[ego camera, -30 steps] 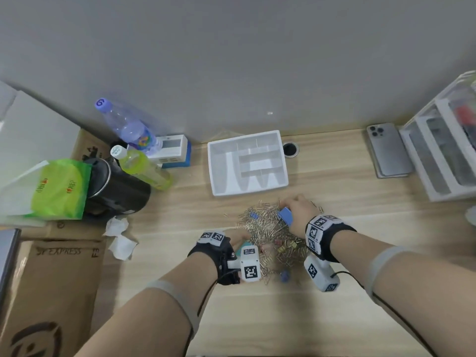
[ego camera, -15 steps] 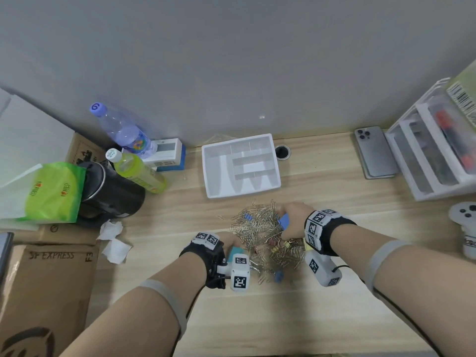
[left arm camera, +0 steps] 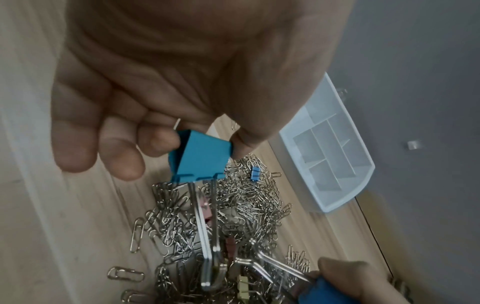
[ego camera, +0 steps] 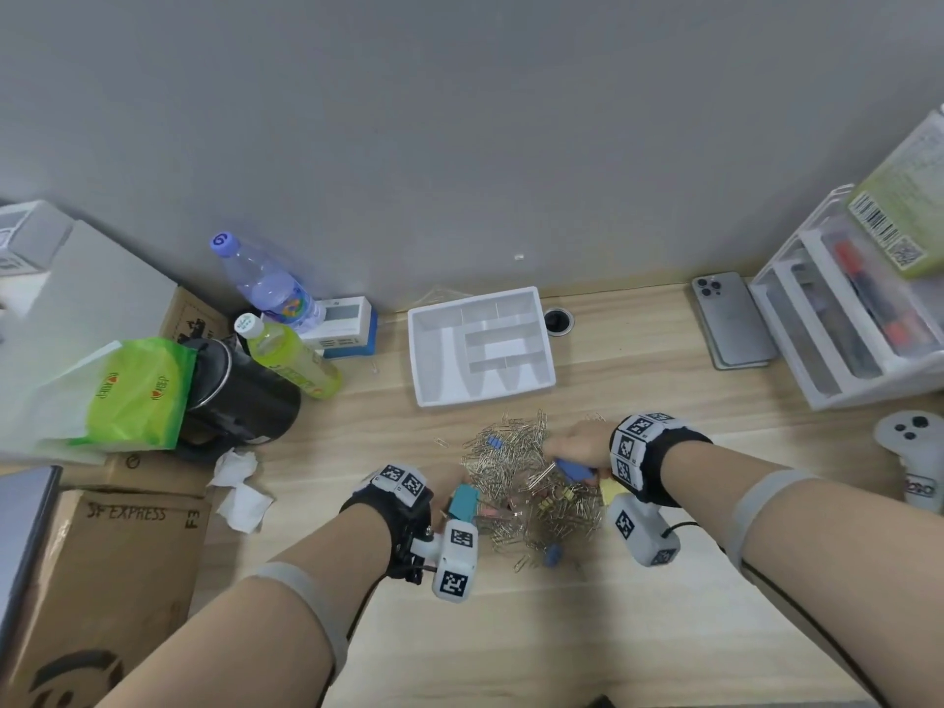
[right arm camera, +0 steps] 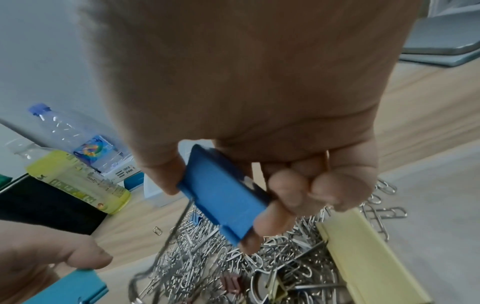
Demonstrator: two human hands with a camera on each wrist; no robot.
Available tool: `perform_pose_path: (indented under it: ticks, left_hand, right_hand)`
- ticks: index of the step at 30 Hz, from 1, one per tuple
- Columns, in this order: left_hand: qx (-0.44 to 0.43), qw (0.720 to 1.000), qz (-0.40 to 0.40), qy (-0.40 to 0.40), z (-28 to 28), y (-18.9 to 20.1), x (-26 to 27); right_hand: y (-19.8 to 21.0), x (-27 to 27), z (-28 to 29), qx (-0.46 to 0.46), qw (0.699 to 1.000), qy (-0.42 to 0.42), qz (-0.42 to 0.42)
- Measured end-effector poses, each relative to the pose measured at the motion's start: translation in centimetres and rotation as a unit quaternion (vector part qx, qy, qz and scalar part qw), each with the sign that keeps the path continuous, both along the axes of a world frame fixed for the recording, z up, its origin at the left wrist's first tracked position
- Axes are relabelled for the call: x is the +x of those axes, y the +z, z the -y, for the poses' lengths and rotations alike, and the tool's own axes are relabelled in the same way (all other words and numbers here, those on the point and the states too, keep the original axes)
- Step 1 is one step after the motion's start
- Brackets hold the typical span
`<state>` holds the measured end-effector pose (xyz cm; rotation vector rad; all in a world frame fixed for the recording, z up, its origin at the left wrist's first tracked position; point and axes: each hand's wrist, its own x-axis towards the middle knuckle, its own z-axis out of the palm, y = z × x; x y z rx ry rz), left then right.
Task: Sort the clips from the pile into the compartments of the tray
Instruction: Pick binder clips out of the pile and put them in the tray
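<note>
A pile of silver paper clips (ego camera: 516, 467) lies on the wooden desk, with small binder clips mixed in. Behind it stands the white compartment tray (ego camera: 424, 360), and nothing shows in its compartments. My left hand (ego camera: 452, 480) pinches a teal binder clip (left arm camera: 200, 158) between thumb and fingers at the pile's near left edge. At the pile's right side, my right hand (ego camera: 577, 442) grips a darker blue binder clip (right arm camera: 226, 199), whose wire handle hangs down. A large yellow binder clip (right arm camera: 363, 257) lies in the pile under the right hand.
A phone (ego camera: 733, 319) and a white drawer organiser (ego camera: 843, 324) stand at the right, with a game controller (ego camera: 914, 452) nearer. At the left are two bottles (ego camera: 286, 350), a black mug (ego camera: 240, 396), crumpled tissue (ego camera: 240, 488) and a cardboard box (ego camera: 112, 580).
The right hand has drawn slightly back toward me with the blue clip, now held lower under the palm. The left hand keeps the teal clip in about the same place.
</note>
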<state>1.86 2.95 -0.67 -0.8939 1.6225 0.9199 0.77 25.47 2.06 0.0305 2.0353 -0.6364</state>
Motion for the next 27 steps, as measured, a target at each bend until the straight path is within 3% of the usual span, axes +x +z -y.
perform_pose_path:
  ticks: [4, 12, 15, 21, 27]
  left_hand:
    - [0.0, 1.0, -0.016, 0.015, -0.4, -0.8, 0.4]
    - [0.0, 0.999, -0.039, 0.029, -1.4, 0.2, 1.5]
    - [-0.007, 0.999, -0.037, 0.006, -1.2, -0.1, 1.3]
    - [0.01, 1.0, -0.027, 0.0, -1.5, -0.3, 1.1]
    - [0.014, 1.0, -0.018, -0.016, -1.7, -0.4, 1.1]
  right_hand:
    - [0.1, 0.6, 0.3, 0.029, 0.999, 0.006, -0.017]
    - [-1.4, 0.5, 0.3, -0.01, 0.981, -0.188, 0.055]
    - [-1.5, 0.5, 0.1, 0.018, 0.986, -0.168, 0.014]
    - [-0.7, 0.9, -0.3, 0.007, 0.989, -0.146, 0.033]
    - [-2.4, 1.0, -0.3, -0.042, 0.967, -0.241, 0.068]
